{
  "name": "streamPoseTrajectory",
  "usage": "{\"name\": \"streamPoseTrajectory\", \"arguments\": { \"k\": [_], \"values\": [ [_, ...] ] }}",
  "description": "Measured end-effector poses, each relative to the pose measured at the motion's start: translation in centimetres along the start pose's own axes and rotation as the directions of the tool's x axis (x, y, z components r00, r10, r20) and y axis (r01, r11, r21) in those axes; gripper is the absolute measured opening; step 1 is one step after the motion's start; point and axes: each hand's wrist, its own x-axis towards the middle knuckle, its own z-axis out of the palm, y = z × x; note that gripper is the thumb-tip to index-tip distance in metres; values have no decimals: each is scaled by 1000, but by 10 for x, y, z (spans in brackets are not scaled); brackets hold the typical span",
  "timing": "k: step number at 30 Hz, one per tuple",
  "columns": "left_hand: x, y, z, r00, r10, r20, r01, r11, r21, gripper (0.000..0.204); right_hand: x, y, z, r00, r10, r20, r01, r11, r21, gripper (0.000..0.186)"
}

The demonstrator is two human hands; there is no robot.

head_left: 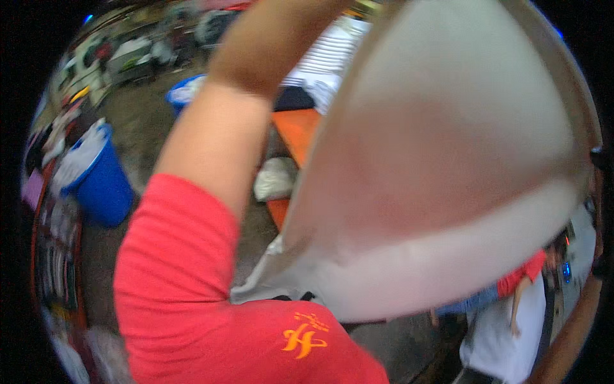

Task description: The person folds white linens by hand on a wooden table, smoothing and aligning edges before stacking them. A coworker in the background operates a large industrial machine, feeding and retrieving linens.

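A large white cloth (435,269) with beige-brown edges hangs in front of me and fills much of the right half. It is slightly blurred, and a reddish tint shows across its middle. My raised left arm, in a red sleeve, passes out of the picture at the top, close beside the cloth. My left hand is beyond the edge of view, so its grip is hidden. My right hand does not show either. A brown strip runs along the far right rim; whether it is an arm or cloth edging is unclear.
A blue bin (105,185) full of white cloth stands at left, with another blue tub (182,93) farther back. Behind my arm are an orange surface (297,131), a pale bundle (275,179) and stacked white linens (329,54). A person in red (521,275) stands at lower right beside white cloth.
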Motion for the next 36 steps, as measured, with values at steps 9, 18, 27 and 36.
{"name": "streamPoseTrajectory", "arguments": {
  "k": [9, 18, 27, 36],
  "values": [
    [-139, -130, 83, 723, -686, -84, 689, 706, 166, 12, -11, -9, 72, 997, 34, 68, -37, 998, 48, 34],
    [-187, -260, 177, 599, -800, -7, 800, 599, 18, 19, 6, 3, 190, 994, 38, 102, -50, 993, 109, 36],
    [-293, -447, 302, 561, -775, 289, 792, 605, 85, 22, 2, -4, 325, 941, 91, 326, -124, 989, 79, 29],
    [-488, -496, 363, 210, -901, 380, 976, 217, -26, 33, -54, -100, 423, 828, 187, 529, -265, 961, 76, 28]
  ]
}}
